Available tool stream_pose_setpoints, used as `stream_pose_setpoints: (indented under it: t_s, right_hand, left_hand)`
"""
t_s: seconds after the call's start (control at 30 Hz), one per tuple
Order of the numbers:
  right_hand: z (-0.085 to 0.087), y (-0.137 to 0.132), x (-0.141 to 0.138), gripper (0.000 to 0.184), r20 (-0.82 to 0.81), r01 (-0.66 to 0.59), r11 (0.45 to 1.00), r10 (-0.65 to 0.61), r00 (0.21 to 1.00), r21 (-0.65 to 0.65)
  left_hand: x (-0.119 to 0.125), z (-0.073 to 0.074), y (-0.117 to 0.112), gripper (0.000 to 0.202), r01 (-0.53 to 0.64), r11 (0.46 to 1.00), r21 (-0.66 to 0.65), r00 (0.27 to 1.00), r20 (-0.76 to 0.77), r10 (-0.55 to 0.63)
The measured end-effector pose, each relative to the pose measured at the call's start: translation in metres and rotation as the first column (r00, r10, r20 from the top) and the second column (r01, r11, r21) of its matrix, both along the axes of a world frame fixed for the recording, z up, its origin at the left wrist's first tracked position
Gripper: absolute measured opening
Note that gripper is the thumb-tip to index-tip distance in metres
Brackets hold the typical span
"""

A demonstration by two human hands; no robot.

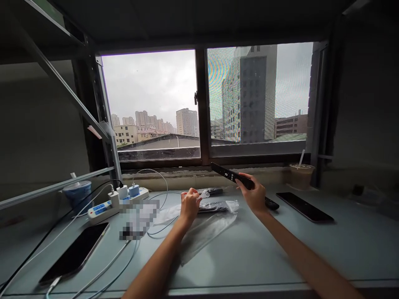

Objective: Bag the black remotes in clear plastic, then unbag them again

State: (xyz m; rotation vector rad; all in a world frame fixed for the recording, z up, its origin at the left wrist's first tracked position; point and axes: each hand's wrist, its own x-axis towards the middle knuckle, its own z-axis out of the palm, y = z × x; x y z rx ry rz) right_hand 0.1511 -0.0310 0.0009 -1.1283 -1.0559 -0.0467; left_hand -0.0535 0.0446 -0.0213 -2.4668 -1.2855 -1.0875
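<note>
My right hand (256, 197) is wrapped round the lower end of a black remote control (226, 172), raised above the desk and tilted, with its light buttons showing. Closed fingers of my left hand (188, 206) pinch a clear plastic bag (204, 238), which hangs and spreads across the desk below. Just beyond that bag lies a dark object in clear wrapping (215, 206), and behind it another dark wrapped item (212, 191). Partly hidden by my right hand, a second black remote (272, 203) rests on the desk.
At left, a phone (75, 253) is plugged into a cable near a white power strip (104, 209) and a blue cup (77, 195). Loose cables cross the desk. On the right are a dark tablet-like device (304, 207) and a drink cup (299, 176). Metal shelf posts flank the window.
</note>
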Motion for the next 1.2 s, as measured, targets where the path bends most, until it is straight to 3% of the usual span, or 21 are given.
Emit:
stream_pose_setpoints:
  t_s: [0.27, 0.63, 0.9, 1.2]
  right_hand:
    - [0.002, 0.002, 0.003, 0.049, -0.336, -0.108, 0.992, 0.083, 0.938, -0.058]
    - [0.004, 0.006, 0.01, 0.033, -0.477, -0.117, 0.991, 0.069, 0.876, -0.072]
    - [0.004, 0.005, 0.008, 0.026, -0.489, -0.136, 0.988, 0.085, 0.868, -0.069]
    - [0.003, 0.002, 0.002, 0.028, -0.369, -0.122, 0.988, 0.079, 0.926, -0.094]
  left_hand:
    - [0.0, 0.003, -0.004, 0.017, 0.052, 0.998, 0.035, 0.994, 0.096, -0.055]
    - [0.005, -0.002, -0.007, 0.026, 0.053, 0.996, 0.077, 0.995, 0.08, -0.059]
    - [0.009, 0.0, -0.013, 0.037, 0.091, 0.994, 0.06, 0.994, 0.052, -0.094]
    - [0.014, 0.001, -0.02, 0.02, 0.194, 0.979, 0.055, 0.98, -0.052, -0.191]
